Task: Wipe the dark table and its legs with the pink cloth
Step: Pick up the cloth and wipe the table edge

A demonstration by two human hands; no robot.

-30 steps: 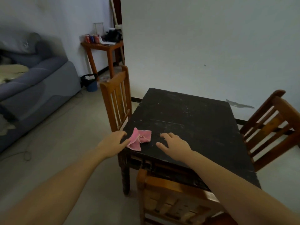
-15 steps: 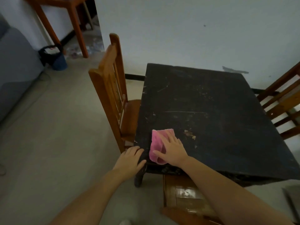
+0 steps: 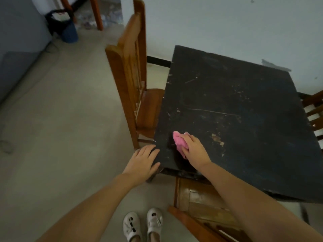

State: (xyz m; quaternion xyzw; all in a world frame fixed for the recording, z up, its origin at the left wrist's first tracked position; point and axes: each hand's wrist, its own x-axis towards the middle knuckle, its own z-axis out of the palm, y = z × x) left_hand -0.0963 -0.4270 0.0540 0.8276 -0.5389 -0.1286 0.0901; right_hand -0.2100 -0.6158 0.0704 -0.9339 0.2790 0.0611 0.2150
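Note:
The dark table is scuffed, with pale flecks and a light stain near its front. A bunched pink cloth lies on the top near the front left corner. My right hand covers the cloth's near side, fingers bent over it and gripping it against the wood. My left hand rests flat on the table's front left corner, fingers straight and holding nothing. One table leg shows just below that corner; the other legs are hidden.
A wooden chair stands tight against the table's left side, another wooden chair is tucked under the front edge, and a third chair sits at the right. A blue bin and a grey sofa are far left. My white shoes stand on the floor.
My right hand went from the bare tabletop onto the pink cloth, which is now bunched under it. My left hand moved onto the table corner. The view has tilted down.

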